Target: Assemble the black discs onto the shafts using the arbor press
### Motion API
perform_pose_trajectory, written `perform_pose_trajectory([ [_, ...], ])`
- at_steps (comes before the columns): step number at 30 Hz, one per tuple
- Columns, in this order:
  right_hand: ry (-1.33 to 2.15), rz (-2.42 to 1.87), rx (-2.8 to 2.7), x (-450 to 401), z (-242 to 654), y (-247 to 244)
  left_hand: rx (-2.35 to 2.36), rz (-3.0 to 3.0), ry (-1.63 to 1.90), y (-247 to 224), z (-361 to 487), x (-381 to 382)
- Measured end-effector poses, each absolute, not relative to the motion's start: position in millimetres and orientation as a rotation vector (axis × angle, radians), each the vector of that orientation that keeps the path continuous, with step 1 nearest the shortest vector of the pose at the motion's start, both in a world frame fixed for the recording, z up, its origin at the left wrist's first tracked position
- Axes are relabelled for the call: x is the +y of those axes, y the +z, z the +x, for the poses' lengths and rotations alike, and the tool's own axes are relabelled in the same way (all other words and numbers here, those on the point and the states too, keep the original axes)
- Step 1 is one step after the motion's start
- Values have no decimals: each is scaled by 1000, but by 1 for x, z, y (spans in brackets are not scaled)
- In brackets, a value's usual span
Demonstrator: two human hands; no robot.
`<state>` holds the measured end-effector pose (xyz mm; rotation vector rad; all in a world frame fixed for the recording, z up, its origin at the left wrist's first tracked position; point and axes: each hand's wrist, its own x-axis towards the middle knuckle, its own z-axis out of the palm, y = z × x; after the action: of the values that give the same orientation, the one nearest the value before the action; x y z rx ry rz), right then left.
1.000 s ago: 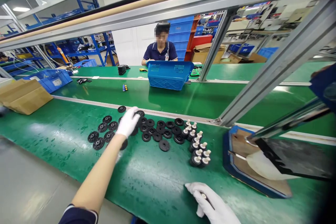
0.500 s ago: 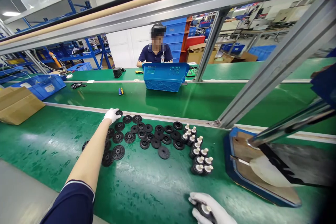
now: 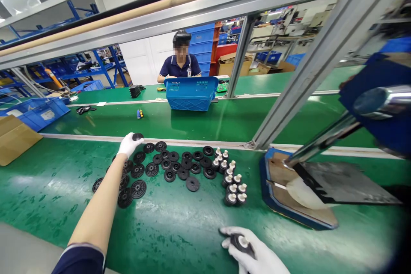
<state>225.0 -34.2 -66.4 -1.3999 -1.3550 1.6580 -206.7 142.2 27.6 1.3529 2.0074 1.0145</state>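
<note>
My gloved left hand (image 3: 128, 144) grips a black disc (image 3: 138, 137) at the far left of a group of black discs (image 3: 152, 169) lying on the green table. Near the front edge, my gloved right hand (image 3: 247, 248) is wrapped round a black part with a white stem (image 3: 243, 242). Smaller black rings (image 3: 169, 175) lie in the middle, beside a flat black disc (image 3: 192, 184). Several black parts with upright white stems (image 3: 231, 188) stand together to their right.
A blue-based metal stand (image 3: 298, 197) occupies the right. Metal posts (image 3: 239, 58) and a pale rail (image 3: 80, 137) cross the bench. A blue basket (image 3: 191, 94) stands in front of a seated person (image 3: 180, 66). A cardboard box (image 3: 16, 139) is at left.
The view has shifted, so the bench items appear further left. The disc in my left hand now looks lifted and tilted. My right hand still holds its part, now seen more fully.
</note>
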Motion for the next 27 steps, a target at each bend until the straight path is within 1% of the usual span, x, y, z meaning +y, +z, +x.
perform_pose_trajectory([
  [3,1724,-1405,-1343,-35,224,-53,1725,1256,1235,36,-163,100],
  [5,1753,-1388,-1317,-36,220,-46,1527,1185,1260,33,-125,70],
  [8,1763,-1366,-1253,-38,213,-36,1265,1029,1206,19,-63,30],
  [11,1754,-1388,-1260,-44,211,-25,708,452,1112,7,-10,5],
  [13,1763,-1358,-1256,-50,214,-17,507,211,1023,5,16,-3],
  [16,1726,-1284,-1252,-58,220,-9,434,129,966,8,43,-7],
  [20,1626,-1276,-1241,-67,223,-9,454,213,957,16,66,-12],
  [27,1674,-1155,-1092,-73,214,-19,612,528,1083,12,82,-27],
])
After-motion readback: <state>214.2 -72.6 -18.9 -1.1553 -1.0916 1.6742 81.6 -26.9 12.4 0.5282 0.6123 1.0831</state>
